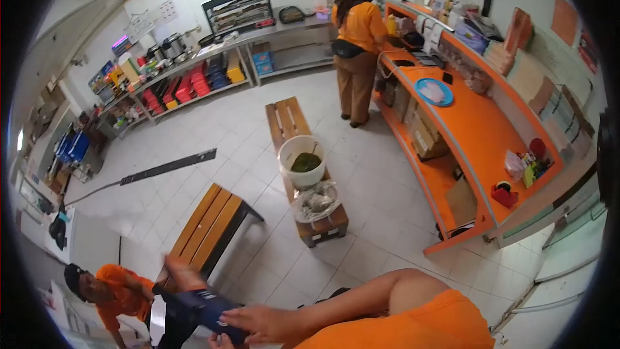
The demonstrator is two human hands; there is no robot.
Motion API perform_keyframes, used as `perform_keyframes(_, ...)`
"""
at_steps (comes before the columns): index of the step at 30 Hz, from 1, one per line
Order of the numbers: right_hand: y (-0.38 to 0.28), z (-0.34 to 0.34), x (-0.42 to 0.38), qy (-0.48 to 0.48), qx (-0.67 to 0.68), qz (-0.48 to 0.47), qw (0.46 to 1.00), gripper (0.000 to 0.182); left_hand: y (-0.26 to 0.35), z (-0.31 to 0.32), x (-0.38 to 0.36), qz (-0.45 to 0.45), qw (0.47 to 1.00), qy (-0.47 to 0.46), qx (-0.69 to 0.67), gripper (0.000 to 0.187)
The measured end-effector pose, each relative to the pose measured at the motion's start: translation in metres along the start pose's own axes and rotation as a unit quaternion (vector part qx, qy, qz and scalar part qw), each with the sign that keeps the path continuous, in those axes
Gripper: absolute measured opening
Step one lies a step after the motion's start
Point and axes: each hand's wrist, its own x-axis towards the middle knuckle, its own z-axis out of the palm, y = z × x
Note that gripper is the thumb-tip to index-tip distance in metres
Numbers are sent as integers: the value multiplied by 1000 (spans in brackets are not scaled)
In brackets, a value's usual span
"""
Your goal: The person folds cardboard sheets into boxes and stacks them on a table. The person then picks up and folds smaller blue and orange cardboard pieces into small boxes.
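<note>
My right hand (261,324) reaches in from the lower right, its forearm bare below an orange sleeve (413,323). Its fingers lie stretched out across a dark blue cloth item (212,310) with small white stripes. Just below, at the bottom edge, a few fingertips of my left hand (223,341) show against the same dark blue item; the rest of that hand is out of frame. A blurred patch of bare skin (184,275) appears beyond the cloth, and I cannot make out whose limb it is.
A person in orange (119,291) leans close at the lower left. Wooden benches (206,226) stand ahead; one carries a white bucket (302,155) with green contents and a plastic bag (316,202). Another person (358,32) stands at the orange counter (478,136).
</note>
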Motion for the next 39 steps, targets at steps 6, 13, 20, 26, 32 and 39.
perform_keyframes(6,9,-38,5,-159,147,54,975,39,-19,-56,-6,-3,955,-195,223,30)
perform_keyframes(13,-2,-6,7,-91,62,109,988,40,-32,-64,-22,68,984,-65,151,55)
perform_keyframes(20,-32,-11,3,-356,118,29,927,48,5,-41,-58,98,976,-32,192,84)
perform_keyframes(26,-20,-13,-2,-30,131,80,988,64,-28,-89,-26,236,964,71,96,96)
perform_keyframes(32,8,-13,-14,66,420,358,831,75,-16,-111,-21,52,983,-23,177,50)
perform_keyframes(39,-33,29,-14,116,82,-148,979,51,10,-59,-21,-77,993,9,-89,35)
